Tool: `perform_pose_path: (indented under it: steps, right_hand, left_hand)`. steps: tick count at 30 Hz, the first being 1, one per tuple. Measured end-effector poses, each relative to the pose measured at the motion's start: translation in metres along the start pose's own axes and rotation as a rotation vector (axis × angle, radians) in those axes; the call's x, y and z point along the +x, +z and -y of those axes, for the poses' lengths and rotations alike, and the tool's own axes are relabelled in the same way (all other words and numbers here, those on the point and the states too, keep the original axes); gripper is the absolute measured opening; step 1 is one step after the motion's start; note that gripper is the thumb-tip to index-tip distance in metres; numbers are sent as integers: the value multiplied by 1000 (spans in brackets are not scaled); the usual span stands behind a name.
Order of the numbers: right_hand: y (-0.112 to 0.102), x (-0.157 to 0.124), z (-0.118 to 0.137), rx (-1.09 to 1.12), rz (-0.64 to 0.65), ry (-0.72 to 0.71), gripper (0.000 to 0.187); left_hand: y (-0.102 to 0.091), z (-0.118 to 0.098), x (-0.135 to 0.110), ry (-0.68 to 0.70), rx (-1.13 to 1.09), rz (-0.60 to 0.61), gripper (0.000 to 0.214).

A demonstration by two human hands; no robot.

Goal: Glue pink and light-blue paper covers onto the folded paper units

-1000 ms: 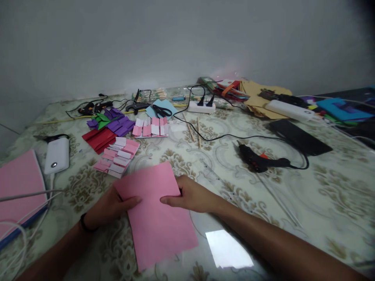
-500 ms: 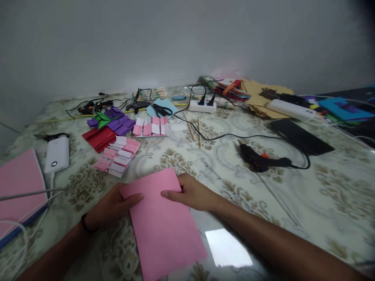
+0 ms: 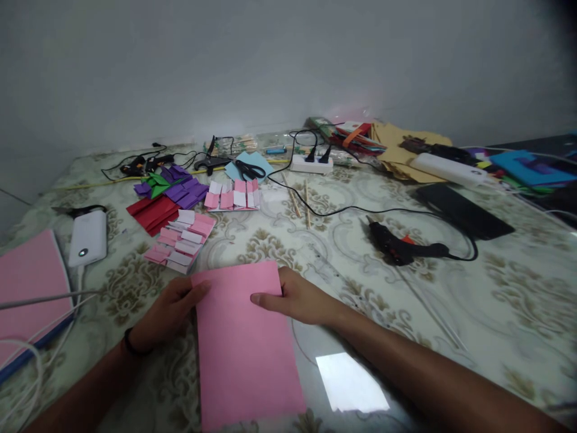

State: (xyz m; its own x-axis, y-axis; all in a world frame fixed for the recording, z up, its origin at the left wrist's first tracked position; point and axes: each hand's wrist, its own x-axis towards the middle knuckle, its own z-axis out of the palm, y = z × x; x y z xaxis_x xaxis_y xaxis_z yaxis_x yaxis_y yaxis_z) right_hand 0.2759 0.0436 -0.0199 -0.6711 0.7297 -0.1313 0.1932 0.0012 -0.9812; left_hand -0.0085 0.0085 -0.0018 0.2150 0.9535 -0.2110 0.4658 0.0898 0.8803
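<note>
Both hands (image 3: 174, 304) (image 3: 300, 296) hold paper (image 3: 247, 355) (pink); scissors (image 3: 249, 172) beyond

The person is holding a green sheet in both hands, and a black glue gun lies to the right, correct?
Not quite: the head view shows that the sheet held in the left hand and right hand is pink, not green. The black glue gun does lie to the right.

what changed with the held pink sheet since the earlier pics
The pink sheet has turned, its top edge now more level. The left hand has shifted toward the sheet's upper left corner; the right hand barely moved. Neither let go. The glue gun and folded papers stayed put.
</note>
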Motion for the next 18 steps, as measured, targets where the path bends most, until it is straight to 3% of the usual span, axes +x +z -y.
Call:
perform_pose_path:
  steps: [10,18]
  right_hand:
    - [0,0,1,-51,12,-18,32]
    - [2,0,4,-18,-13,14,35]
  left_hand:
    - [0,-4,1,0,-52,1,42]
    - [0,2,3,100,86,32,48]
